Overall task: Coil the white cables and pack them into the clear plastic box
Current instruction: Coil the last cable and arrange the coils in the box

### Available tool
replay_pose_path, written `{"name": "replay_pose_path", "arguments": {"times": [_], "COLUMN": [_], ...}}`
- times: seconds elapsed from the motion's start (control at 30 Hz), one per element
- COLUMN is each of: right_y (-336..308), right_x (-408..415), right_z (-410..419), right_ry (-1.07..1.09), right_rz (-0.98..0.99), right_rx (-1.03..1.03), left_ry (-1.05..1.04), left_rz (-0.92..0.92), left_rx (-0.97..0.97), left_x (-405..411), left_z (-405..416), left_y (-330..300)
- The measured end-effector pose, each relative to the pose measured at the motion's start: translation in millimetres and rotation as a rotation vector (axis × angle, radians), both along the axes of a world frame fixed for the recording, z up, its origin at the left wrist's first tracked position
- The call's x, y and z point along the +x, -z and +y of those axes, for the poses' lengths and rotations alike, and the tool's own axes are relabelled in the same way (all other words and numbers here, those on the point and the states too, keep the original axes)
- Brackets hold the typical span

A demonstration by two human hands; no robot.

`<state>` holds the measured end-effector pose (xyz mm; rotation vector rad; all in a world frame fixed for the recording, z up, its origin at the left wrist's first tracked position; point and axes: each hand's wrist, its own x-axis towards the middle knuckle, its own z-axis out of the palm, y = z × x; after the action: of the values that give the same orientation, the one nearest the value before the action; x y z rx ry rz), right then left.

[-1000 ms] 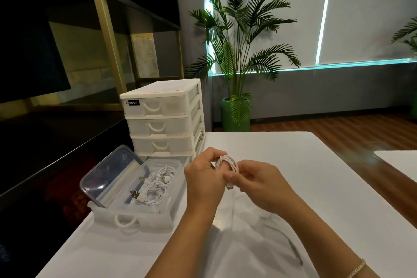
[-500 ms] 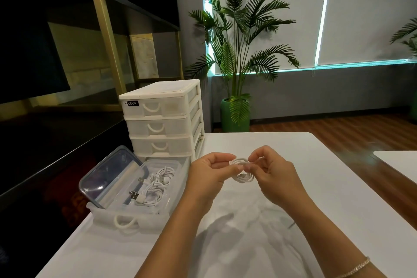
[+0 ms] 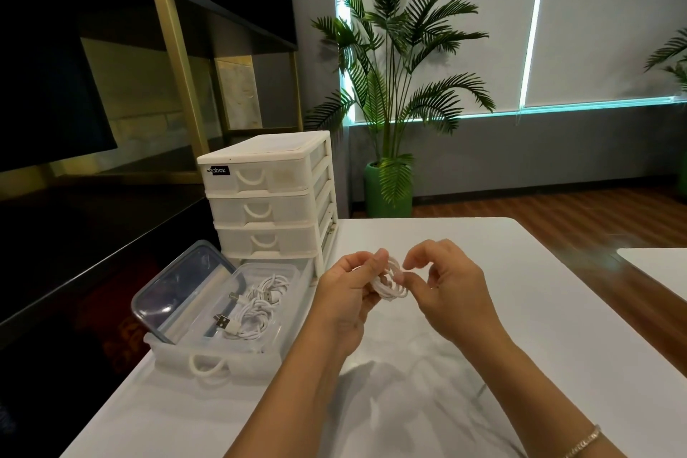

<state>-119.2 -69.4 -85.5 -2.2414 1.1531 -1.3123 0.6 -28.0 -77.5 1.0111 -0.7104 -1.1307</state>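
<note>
We see the left hand [image 3: 345,294] holding a coiled white cable [image 3: 388,281] above the table [image 3: 557,327], its thumb and fingers curled round the left side of the coil. The right hand [image 3: 451,296] is just beside it with its fingers bent; the index fingertip and thumb come close to the right edge of the coil, and we cannot tell for sure whether they pinch the cable or only touch it. The coil hangs between the two hands, a few loops showing, clear of the table surface.

To the left, near the table's edge, stands the clear plastic box [image 3: 286,327], open. Inside it lie more white cables [image 3: 256,309] in loose bundles, with two metal plugs showing toward the box's left side. The box's lid [image 3: 186,283] leans tilted against its left rim, one edge down inside or beside the box; we cannot tell which. A white loop handle [image 3: 206,364] shows on the front of the tray the box seems to sit in.

Behind the box, touching or nearly touching it, is a white drawer unit [image 3: 271,197] with three drawers, a dark label on the top one. Farther back a palm plant [image 3: 397,59] stands in a green pot [image 3: 386,190] on the wooden floor by the grey wall. A thin bracelet [image 3: 583,441] circles the right wrist. A second white surface [image 3: 654,268] shows at the right edge.
</note>
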Motion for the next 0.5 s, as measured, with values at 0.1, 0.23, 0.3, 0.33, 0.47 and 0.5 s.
{"name": "replay_pose_path", "arguments": {"times": [0.1,0.23,0.3,0.33,0.47,0.5], "right_y": [2.6,1.5,0.2,-0.7,-5.1,-5.4], "right_x": [-0.1,0.6,2.2,2.0,-2.2,-2.8], "right_z": [-1.3,-0.4,0.7,0.6,-1.3,-1.4], "right_ry": [-0.012,-0.036,-0.057,-0.065,-0.064,-0.058], "right_rz": [0.005,0.041,0.058,0.058,0.059,0.062], "right_rx": [-0.082,-0.027,0.020,0.045,0.098,0.106], "left_ry": [0.015,0.003,0.005,0.008,0.039,0.053], "left_rz": [-0.051,-0.039,-0.033,-0.034,-0.067,-0.073], "left_rx": [-0.017,-0.053,-0.067,-0.068,-0.046,-0.042], "left_x": [-2.6,-1.1,-0.1,-0.1,1.4,2.6], "left_z": [-0.2,-0.1,-0.5,-0.9,-0.1,0.5], "left_y": [1.2,1.9,2.4,2.7,2.6,2.6]}}
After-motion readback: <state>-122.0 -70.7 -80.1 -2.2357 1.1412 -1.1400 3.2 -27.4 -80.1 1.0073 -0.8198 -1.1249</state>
